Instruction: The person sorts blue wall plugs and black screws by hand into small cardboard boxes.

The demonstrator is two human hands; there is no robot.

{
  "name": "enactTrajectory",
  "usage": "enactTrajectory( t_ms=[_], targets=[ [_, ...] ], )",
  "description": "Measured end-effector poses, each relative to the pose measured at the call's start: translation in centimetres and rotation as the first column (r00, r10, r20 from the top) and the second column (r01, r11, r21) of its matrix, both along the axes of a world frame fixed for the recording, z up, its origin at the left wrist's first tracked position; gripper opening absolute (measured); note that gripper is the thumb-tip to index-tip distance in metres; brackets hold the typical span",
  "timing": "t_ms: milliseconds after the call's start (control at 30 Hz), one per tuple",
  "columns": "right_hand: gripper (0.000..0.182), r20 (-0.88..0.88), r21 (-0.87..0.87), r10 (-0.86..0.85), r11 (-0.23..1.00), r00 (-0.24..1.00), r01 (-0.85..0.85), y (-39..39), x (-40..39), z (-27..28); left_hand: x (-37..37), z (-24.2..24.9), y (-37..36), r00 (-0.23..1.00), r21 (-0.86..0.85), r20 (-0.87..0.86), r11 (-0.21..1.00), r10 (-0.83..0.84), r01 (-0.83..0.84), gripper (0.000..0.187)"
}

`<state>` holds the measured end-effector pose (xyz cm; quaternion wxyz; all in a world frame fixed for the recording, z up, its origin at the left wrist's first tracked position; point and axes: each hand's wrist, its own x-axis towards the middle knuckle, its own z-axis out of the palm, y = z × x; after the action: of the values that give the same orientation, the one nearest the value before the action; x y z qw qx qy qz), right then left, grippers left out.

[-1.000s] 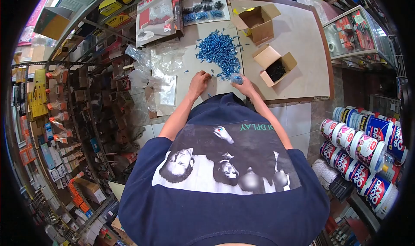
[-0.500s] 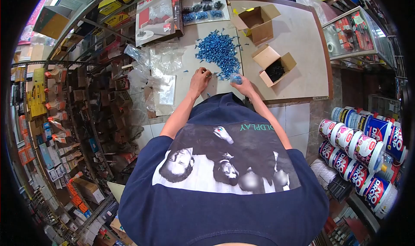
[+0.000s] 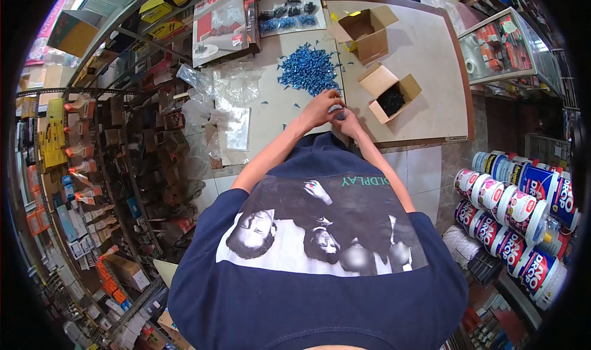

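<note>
Two hands meeting, right hand (image 3: pixel 348 123) gripping small bag (image 3: pixel 336 109), left hand (image 3: pixel 320 107) pinching over it

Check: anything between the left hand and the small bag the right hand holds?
Nothing visible. The left hand meets the right hand at the small bag, near the blue pile; the contact itself is too small to make out.

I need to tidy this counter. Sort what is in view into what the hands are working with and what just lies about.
In hand:
- left hand and right hand, together at a small bag of blue pieces
- pile of blue wall plugs
- clear plastic bags

Lying about:
- open empty carton
- open carton of dark screws
- red-and-white boxed product
- paint tubs
</note>
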<state>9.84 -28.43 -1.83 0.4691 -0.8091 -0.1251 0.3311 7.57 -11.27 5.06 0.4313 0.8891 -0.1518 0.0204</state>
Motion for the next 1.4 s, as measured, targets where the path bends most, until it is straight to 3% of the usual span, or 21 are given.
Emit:
enactTrajectory(
  t_ms=[67,267,367,467,700,833,1033,1233,1333,1400],
  targets=[
    [0.039,0.02,-0.12,-0.042,0.992,0.999,0.044,0.3,-0.2,0.7,-0.6,-0.4,0.0,0.999,0.04,-0.025,0.999,-0.03,0.031,0.02],
    [0.043,0.105,-0.043,0.039,0.998,0.994,-0.035,0.3,0.0,1.4,-2.0,-1.2,2.5,0.994,0.022,0.001,0.994,0.11,-0.11,0.026],
    [0.045,0.095,-0.025,0.007,1.0,0.995,-0.005,0.4,-0.1,1.3,-3.4,-3.2,4.4,0.95,0.239,0.006,0.922,0.312,-0.304,0.027],
    [0.045,0.056,-0.008,-0.001,1.0,0.998,0.001,0.3,-0.1,1.6,-5.1,-5.7,6.5,0.951,0.327,-0.061,0.906,0.304,-0.269,0.027],
    [0.046,0.044,-0.036,0.01,0.999,0.999,-0.009,0.3,-0.1,1.9,-6.3,-4.8,7.2,0.926,0.225,-0.125,0.919,0.356,-0.323,0.018],
    [0.045,0.064,-0.049,-0.007,0.999,0.998,0.01,0.4,-0.2,2.5,-6.5,-5.2,7.2,0.916,0.152,-0.069,0.911,0.396,-0.382,0.016],
    [0.044,0.05,-0.023,-0.007,1.0,0.999,0.008,0.4,-0.1,1.8,-5.7,-4.0,6.7,0.859,0.049,-0.218,0.885,0.462,-0.464,0.016],
    [0.042,0.07,-0.033,0.0,0.999,0.998,0.002,0.4,0.0,1.3,-1.8,-0.4,3.3,0.954,-0.095,-0.04,0.949,0.297,-0.3,0.017],
    [0.041,0.069,-0.044,-0.006,0.999,0.998,0.009,0.4,-0.2,1.7,-0.4,-0.2,1.7,0.989,-0.04,0.017,0.988,0.148,-0.147,0.018],
    [0.041,0.059,-0.052,-0.029,0.998,0.998,0.032,0.4,-0.2,1.4,0.1,-0.3,1.1,0.998,0.054,0.049,0.998,-0.038,0.035,0.019]
  ],
)
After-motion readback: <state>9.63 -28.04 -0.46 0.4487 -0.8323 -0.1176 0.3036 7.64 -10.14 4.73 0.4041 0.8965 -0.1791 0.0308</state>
